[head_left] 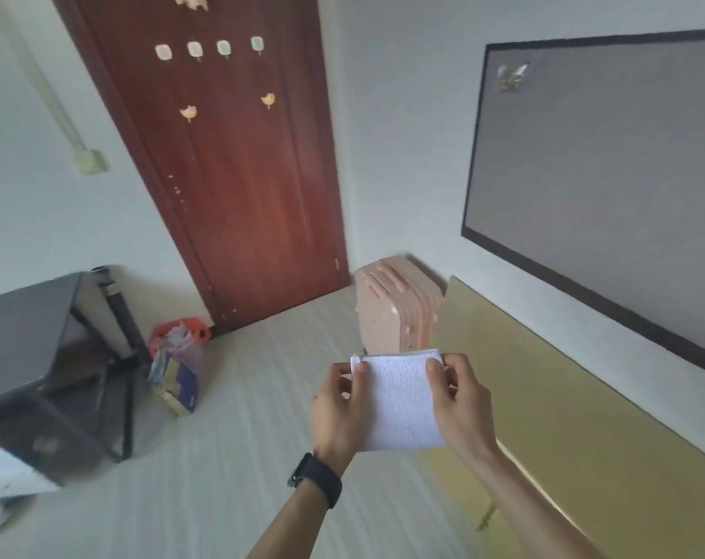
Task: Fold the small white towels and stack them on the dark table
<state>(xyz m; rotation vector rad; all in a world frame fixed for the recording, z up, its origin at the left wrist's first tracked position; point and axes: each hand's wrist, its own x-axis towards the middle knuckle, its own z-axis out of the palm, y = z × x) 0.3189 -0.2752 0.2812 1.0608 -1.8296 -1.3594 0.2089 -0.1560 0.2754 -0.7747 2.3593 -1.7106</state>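
Observation:
A small white towel [401, 401] hangs in the air in front of me, folded into a narrow rectangle. My left hand [338, 413] pinches its upper left corner, thumb on the front. The upper right corner is pinched the same way by my right hand [462, 401]. A black watch sits on my left wrist. The dark table [24, 328] stands at the far left, well away from both hands. I see no other towels.
A pink suitcase [397, 308] stands just beyond the towel. A yellow-green surface [576, 429] runs along the right wall under a grey board [609, 175]. A red basket with a bag [177, 357] sits by the brown door [238, 155]. Pale floor lies below my hands.

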